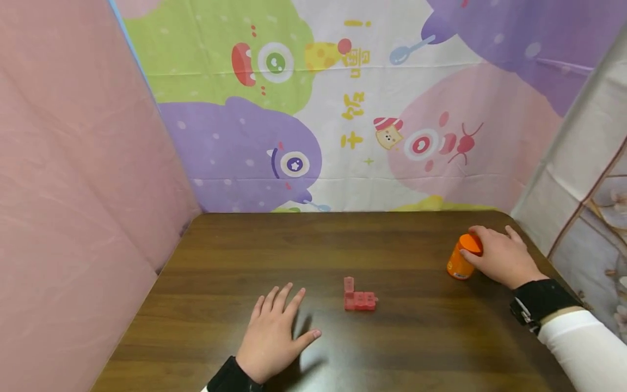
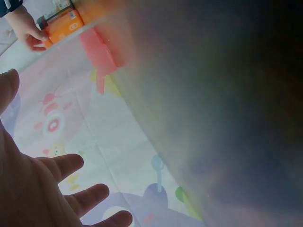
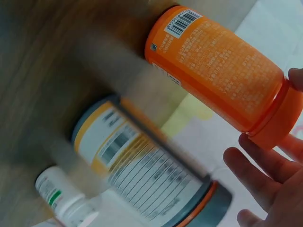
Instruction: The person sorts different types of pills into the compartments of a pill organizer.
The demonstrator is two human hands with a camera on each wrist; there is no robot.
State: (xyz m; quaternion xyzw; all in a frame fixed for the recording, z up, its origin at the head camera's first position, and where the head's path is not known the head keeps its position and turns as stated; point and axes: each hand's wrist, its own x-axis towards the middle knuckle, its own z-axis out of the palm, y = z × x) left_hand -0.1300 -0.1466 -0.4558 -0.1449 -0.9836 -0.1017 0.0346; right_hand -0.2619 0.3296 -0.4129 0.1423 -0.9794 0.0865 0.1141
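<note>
Right hand (image 1: 506, 258) has thumb and fingertips closed about the cap end of the orange bottle (image 1: 459, 264), probably so because the top is easiest to reach from above and leaves the body unwrapped. Left hand (image 1: 271, 337) holds nothing, fingers spread; between the two hands, nearer the left, sits the red pill box (image 1: 360, 301), one lid raised, apparently to expose that compartment. Right wrist view: a white-labelled jar (image 3: 151, 182) stands near the gripped bottle, a small white bottle (image 3: 59, 191) beyond it; the jar probably limits sideways room there.
</note>
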